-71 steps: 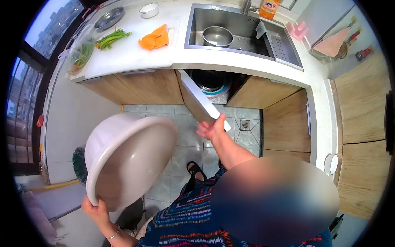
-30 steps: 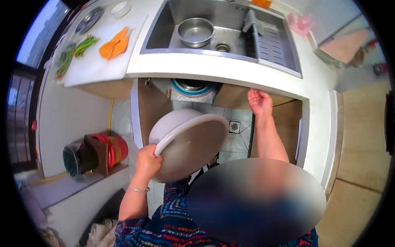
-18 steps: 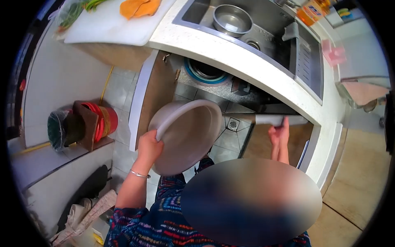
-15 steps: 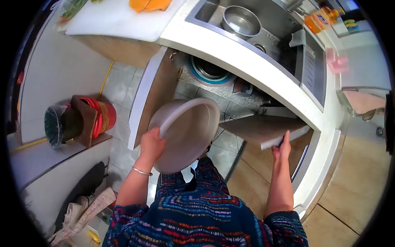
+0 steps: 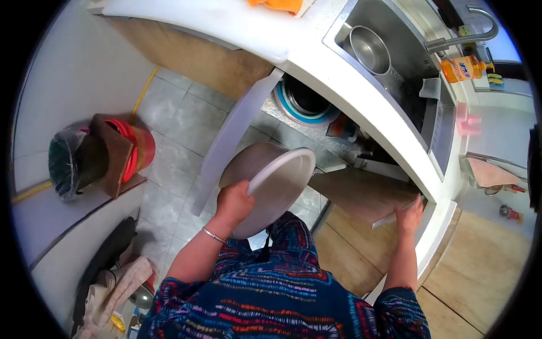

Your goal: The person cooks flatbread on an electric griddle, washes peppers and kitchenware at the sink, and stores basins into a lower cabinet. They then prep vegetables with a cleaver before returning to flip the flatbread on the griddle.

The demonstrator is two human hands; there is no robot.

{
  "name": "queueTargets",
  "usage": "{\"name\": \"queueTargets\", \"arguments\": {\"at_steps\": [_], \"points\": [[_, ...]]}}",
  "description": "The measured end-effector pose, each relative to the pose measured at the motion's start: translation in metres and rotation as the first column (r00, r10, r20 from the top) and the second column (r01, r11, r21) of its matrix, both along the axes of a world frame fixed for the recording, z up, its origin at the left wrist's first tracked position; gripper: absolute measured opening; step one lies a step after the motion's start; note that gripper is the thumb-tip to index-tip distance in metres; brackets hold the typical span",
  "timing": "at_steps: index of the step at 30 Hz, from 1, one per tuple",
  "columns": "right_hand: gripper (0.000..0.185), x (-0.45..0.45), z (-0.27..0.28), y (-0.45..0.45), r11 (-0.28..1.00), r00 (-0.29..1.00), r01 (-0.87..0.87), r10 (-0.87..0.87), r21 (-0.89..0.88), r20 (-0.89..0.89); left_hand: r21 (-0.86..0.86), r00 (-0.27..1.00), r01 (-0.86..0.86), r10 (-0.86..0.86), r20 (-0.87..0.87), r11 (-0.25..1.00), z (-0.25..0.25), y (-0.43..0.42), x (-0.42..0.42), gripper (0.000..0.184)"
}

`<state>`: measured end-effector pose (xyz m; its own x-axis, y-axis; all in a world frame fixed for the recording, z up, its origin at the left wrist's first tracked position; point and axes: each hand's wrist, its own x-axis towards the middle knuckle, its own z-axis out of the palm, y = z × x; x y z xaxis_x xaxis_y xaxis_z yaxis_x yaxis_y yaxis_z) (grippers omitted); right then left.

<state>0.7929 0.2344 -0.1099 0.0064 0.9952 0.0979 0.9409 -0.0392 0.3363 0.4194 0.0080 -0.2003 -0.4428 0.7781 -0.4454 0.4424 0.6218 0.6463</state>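
Note:
My left hand (image 5: 236, 203) is closed around the rim of a pale round basin (image 5: 274, 195), which hangs tilted in front of my legs, its hollow turned to the right. Beside the basin, on its left, stands a cabinet door (image 5: 237, 138), swung out. My right hand (image 5: 409, 213) grips the edge of a second open cabinet door (image 5: 364, 195) near the counter; its fingertips are partly hidden. Between the doors the cupboard under the sink holds stacked round bowls or basins (image 5: 307, 101) with a blue rim.
Above the cupboard is a steel sink (image 5: 406, 104) with a metal bowl (image 5: 370, 50) inside. An orange soap bottle (image 5: 464, 69) stands by the faucet (image 5: 460, 40). A lined bin (image 5: 76, 164) and a red bucket (image 5: 144, 148) are at the left. Orange pieces (image 5: 282, 5) lie on the white board (image 5: 226, 25).
The view has turned, so the sink sits farther right. My right hand has shifted along its door towards the counter. The basin, still in my left hand, has moved slightly right.

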Motion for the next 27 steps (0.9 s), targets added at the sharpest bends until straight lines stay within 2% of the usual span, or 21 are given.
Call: {"name": "queueTargets", "arguments": {"at_steps": [2,4,6,7,8,10,11,12,13,14,16,17,19,20,23,27], "points": [[0.052,-0.044,0.002,0.020,0.975,0.976,-0.192,0.179,-0.108,-0.122,-0.018,1.000,0.017,-0.017,0.023,1.000,-0.009,0.004,0.002,0.012],[0.044,-0.064,-0.048,0.051,0.889,0.910,-0.379,0.306,-0.257,-0.280,0.026,1.000,-0.005,0.005,0.010,1.000,-0.021,0.007,0.006,0.013],[0.037,-0.097,-0.109,0.072,0.770,0.761,-0.447,0.060,-0.455,-0.646,-0.019,1.000,-0.022,0.022,0.017,1.000,-0.029,0.011,0.010,0.013],[0.035,-0.126,-0.132,0.076,0.713,0.654,-0.354,-0.275,-0.606,-0.705,-0.057,0.999,-0.039,0.040,0.016,0.998,-0.034,0.014,0.012,0.014],[0.033,-0.154,-0.155,0.080,0.597,0.478,-0.295,-0.583,-0.746,-0.657,-0.067,0.999,-0.049,0.050,0.013,0.997,-0.041,0.016,0.015,0.014],[0.031,-0.186,-0.204,0.094,0.429,0.333,-0.221,-0.811,-0.876,-0.481,-0.096,0.999,-0.052,0.051,-0.013,0.994,-0.053,0.016,0.021,0.015],[0.031,-0.195,-0.230,0.103,0.422,0.330,-0.227,-0.815,-0.878,-0.477,-0.104,0.999,-0.052,0.050,-0.020,0.993,-0.060,0.016,0.023,0.015],[0.032,-0.200,-0.261,0.110,0.393,0.068,-0.231,-0.906,-0.890,-0.418,-0.089,0.998,-0.065,0.063,-0.022,0.994,-0.067,0.015,0.026,0.015],[0.032,-0.201,-0.295,0.119,0.366,-0.191,-0.244,-0.926,-0.898,-0.325,-0.070,0.996,-0.085,0.084,-0.023,0.994,-0.073,0.015,0.030,0.015],[0.034,-0.194,-0.341,0.131,0.321,-0.329,-0.369,-0.923,-0.872,-0.200,-0.072,0.995,-0.100,0.099,-0.030,0.992,-0.079,0.015,0.033,0.015],[0.031,-0.208,-0.378,0.135,0.277,-0.479,-0.361,-0.874,-0.890,-0.078,-0.093,0.989,-0.143,0.141,-0.036,0.985,-0.088,0.014,0.037,0.015],[0.031,-0.213,-0.390,0.137,0.269,-0.474,-0.367,-0.878,-0.890,-0.070,-0.099,0.988,-0.150,0.147,-0.042,0.984,-0.091,0.013,0.039,0.015],[0.033,-0.222,-0.415,0.138,0.298,-0.664,-0.375,-0.747,-0.878,0.030,-0.108,0.977,-0.210,0.206,-0.046,0.972,-0.098,0.011,0.042,0.015],[0.033,-0.228,-0.420,0.137,0.293,-0.662,-0.381,-0.749,-0.877,0.037,-0.112,0.977,-0.212,0.208,-0.053,0.971,-0.103,0.009,0.045,0.015],[0.032,-0.241,-0.422,0.137,0.479,-0.712,-0.375,-0.697,-0.794,-0.084,-0.154,0.969,-0.248,0.244,-0.046,0.956,-0.114,0.008,0.050,0.015],[0.031,-0.246,-0.421,0.143,0.378,-0.672,-0.285,-0.734,-0.881,-0.097,-0.124,0.947,-0.316,0.320,0.013,0.941,-0.128,0.009,0.058,0.013]]}}
